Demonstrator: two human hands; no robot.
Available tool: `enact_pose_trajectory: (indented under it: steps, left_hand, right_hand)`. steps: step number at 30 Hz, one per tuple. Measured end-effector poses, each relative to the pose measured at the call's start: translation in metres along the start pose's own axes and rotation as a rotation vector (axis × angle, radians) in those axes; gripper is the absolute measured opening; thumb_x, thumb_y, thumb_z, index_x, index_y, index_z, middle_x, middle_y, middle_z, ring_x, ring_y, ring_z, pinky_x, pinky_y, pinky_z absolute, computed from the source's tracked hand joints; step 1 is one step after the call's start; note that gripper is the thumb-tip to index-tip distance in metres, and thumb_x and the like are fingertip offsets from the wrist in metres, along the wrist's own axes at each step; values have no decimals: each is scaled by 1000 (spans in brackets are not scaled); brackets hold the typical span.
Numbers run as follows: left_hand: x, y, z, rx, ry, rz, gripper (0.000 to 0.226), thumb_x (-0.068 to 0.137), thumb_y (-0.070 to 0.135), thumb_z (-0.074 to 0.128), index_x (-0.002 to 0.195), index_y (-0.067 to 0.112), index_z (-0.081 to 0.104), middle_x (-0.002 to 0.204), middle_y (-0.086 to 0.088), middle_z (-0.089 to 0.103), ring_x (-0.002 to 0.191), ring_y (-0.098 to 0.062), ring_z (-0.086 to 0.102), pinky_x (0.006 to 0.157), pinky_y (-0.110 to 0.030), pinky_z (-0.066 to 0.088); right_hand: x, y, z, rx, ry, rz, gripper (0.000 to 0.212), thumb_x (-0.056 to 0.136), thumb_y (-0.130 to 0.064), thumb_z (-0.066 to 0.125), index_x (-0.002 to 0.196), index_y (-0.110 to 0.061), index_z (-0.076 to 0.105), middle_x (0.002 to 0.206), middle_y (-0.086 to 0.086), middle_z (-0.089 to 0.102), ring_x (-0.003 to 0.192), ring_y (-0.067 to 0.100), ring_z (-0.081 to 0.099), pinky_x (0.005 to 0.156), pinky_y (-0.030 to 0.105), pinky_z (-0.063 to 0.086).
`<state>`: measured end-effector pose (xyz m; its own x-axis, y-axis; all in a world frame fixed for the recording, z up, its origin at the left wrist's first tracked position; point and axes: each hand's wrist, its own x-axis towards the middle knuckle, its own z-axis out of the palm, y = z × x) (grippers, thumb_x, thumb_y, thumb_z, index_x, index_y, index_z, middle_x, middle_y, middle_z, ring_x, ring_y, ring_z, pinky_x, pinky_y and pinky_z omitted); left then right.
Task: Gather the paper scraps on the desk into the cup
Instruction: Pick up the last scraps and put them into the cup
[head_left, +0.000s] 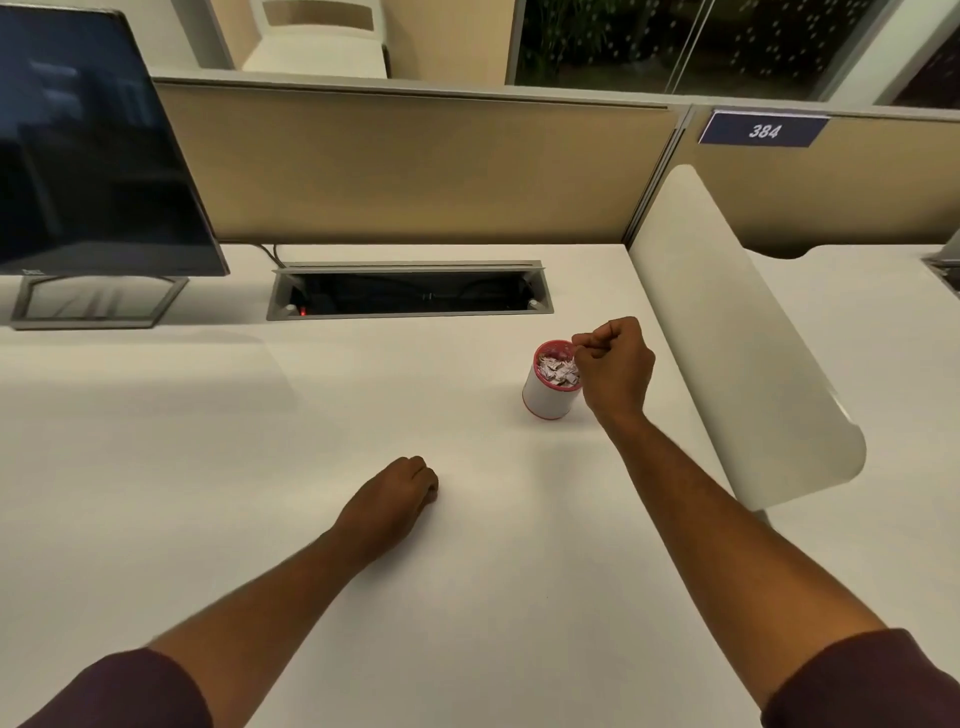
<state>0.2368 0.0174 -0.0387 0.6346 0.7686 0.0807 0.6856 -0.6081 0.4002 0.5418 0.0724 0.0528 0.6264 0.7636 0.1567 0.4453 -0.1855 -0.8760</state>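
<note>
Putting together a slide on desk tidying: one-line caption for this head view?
Right hand pinched over the scrap-filled cup, left hand curled on the white desk.

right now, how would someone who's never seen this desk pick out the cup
On the white desk, look right of the open cable tray, near the curved divider. The cup is a small white cylinder with a red rim, full of paper scraps, beside the right hand.

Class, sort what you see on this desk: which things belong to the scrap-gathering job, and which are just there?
Job: cup, paper scraps inside it, right hand over its rim.
Just there: monitor, cable box, number sign.
</note>
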Motion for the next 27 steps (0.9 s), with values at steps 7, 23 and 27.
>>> enact_pose_trajectory:
  steps: [7,23,27]
  left_hand:
    - [-3,-19,0,-247,21,-173,10,83,22,79,91,21,73,88,12,59,77,-1,59,71,-20,48]
    - [-10,-3,5,-9,117,-27,12,84,1,75,81,8,65,76,-5,63,69,-26,59,57,-35,50]
    - [-6,-3,7,-36,92,-92,12,85,-3,69,86,8,64,83,-4,65,75,-24,61,63,-34,51]
  right_hand:
    - [-5,10,-5,107,96,58,39,75,1,77,81,-28,51,79,-6,74,69,5,72,69,18,58]
    - [-31,30,0,150,120,45,26,83,-2,75,98,-16,60,86,-8,67,75,2,67,69,12,54]
    - [-30,30,-3,153,127,48,23,84,-4,75,99,-15,61,86,-9,67,75,2,66,68,9,52]
